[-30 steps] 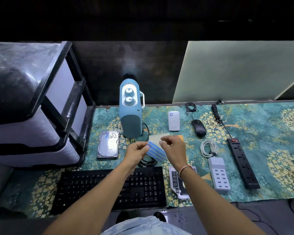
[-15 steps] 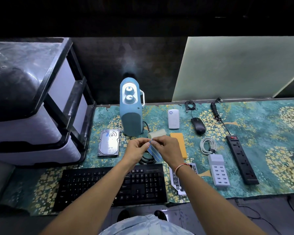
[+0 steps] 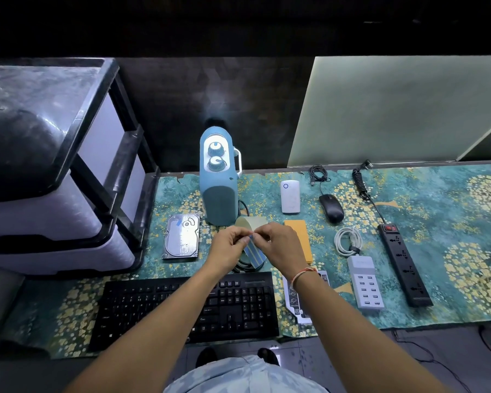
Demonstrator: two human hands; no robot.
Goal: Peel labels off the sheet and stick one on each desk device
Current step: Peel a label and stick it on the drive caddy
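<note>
A curled label sheet (image 3: 255, 255) with blue strips hangs over the desk centre, between my two hands. My left hand (image 3: 229, 246) pinches its left edge and my right hand (image 3: 278, 245) pinches at the top of the strips, fingertips nearly touching. A hard drive (image 3: 181, 239) to the left carries a small blue label. A blue speaker-like device (image 3: 219, 182) with two knobs stands behind the hands. A black keyboard (image 3: 182, 310) lies in front. A white router (image 3: 290, 196), a black mouse (image 3: 331, 211), a white USB hub (image 3: 366, 285) and a black power strip (image 3: 403, 262) lie to the right.
A plastic drawer unit (image 3: 51, 177) fills the left side. An orange pad (image 3: 298, 236) lies under my right hand, a packaged item (image 3: 298, 304) under my right wrist. A coiled white cable (image 3: 348, 240) lies beside the hub. A pale panel (image 3: 394, 109) leans on the back wall.
My hands have come together on the sheet, which was held spread wider a second ago. My right fingers have moved from the sheet's upper edge to its blue strips.
</note>
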